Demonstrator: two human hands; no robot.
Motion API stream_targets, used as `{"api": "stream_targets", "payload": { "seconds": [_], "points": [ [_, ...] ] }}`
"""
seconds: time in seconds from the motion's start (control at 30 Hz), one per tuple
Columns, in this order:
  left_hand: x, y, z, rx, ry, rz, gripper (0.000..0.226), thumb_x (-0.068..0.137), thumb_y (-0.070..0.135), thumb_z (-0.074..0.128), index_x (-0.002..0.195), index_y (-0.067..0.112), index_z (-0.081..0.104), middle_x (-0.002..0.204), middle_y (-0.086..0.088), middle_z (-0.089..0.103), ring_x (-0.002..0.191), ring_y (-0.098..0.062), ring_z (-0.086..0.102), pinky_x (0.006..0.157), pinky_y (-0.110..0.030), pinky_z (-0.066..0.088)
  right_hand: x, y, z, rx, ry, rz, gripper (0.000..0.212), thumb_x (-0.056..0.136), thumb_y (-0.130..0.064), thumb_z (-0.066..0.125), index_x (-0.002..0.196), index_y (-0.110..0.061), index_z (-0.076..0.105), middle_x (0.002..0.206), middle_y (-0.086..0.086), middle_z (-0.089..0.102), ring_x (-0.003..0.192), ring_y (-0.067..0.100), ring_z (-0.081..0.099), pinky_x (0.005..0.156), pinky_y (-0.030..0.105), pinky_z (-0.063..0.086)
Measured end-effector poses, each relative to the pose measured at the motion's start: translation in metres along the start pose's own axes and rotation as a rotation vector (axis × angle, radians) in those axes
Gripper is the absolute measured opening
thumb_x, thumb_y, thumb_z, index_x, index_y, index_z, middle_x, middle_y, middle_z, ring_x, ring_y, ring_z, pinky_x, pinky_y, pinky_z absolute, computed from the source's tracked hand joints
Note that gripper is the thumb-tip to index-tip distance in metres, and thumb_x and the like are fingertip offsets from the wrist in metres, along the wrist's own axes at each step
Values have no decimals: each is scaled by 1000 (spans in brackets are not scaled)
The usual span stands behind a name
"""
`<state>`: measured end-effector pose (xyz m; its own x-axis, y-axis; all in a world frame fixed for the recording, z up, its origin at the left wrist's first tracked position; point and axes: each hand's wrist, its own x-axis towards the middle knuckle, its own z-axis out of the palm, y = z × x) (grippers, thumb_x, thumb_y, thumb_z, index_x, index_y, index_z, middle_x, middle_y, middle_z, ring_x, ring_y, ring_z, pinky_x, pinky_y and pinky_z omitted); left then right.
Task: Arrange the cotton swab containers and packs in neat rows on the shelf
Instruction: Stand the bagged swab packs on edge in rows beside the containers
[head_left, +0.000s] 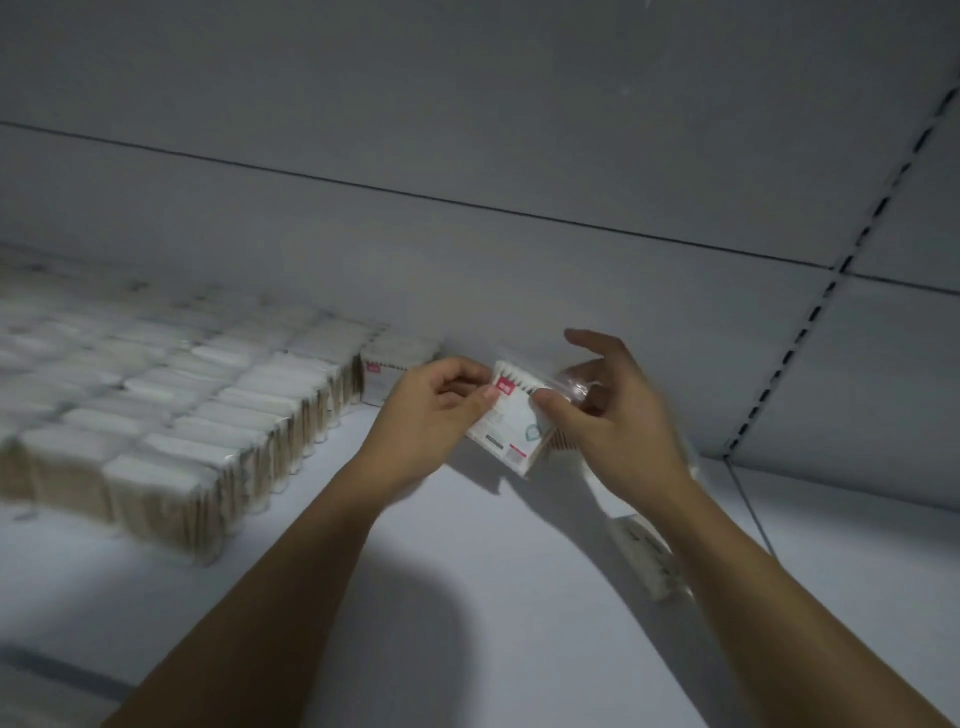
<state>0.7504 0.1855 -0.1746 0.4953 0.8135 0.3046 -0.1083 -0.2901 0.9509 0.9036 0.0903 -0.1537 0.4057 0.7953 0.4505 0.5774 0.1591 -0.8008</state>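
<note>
Both my hands hold one cotton swab pack (511, 421), a clear bag with a white label and a red tag, above the white shelf (415, 561). My left hand (434, 410) pinches its left edge near the red tag. My right hand (608, 405) pinches its right side, with the forefinger raised. Left of the hands, packed rows of cotton swab packs (171, 415) cover the shelf. One more upright pack (397, 371) with a red tag stands at the rows' right end, against the back wall.
Another pack (647, 556) lies flat on the shelf under my right forearm. The white back wall (467, 270) rises just behind the hands. A slotted upright rail (831, 291) runs along the right. Bare shelf surface stretches in front of the rows.
</note>
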Motion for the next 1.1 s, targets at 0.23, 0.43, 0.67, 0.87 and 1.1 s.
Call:
{"api": "stream_targets", "payload": {
  "seconds": [0.23,0.43,0.67,0.87,1.1],
  "points": [
    [-30,-8,-35,886,190,83,18,92,35,54,89,24,67,82,11,66,76,-9,61,65,-24,48,20,-2,30,-373,-199,-121,14,78,-16,75,90,-22,71,93,-5,65,79,13,61,75,29,48],
    [-49,-20,-55,1064,224,-10,18,93,29,49,95,21,64,96,3,64,91,-19,60,71,-27,41,43,-14,85,-580,-275,-275,16,84,-28,69,100,-22,68,102,-3,63,98,18,55,74,26,38],
    [-41,-37,-61,1089,180,-51,32,94,26,45,121,16,58,124,-2,56,115,-22,54,93,-32,42,74,-23,131,-715,-316,-348,18,91,-27,61,106,-17,66,109,2,62,101,23,55,82,30,37],
    [-29,-44,-61,1084,121,-32,37,89,21,46,125,17,55,131,-3,53,118,-25,51,98,-35,42,73,-12,144,-815,-308,-402,13,88,-22,58,93,-15,68,101,4,62,100,25,51,72,27,16],
    [-26,-42,-56,1101,86,-10,41,89,19,47,130,15,52,135,-2,53,115,-26,54,97,-35,43,73,-16,138,-866,-405,-353,30,89,-29,57,117,-21,64,116,3,57,110,24,47,82,29,25]
  ]
}}
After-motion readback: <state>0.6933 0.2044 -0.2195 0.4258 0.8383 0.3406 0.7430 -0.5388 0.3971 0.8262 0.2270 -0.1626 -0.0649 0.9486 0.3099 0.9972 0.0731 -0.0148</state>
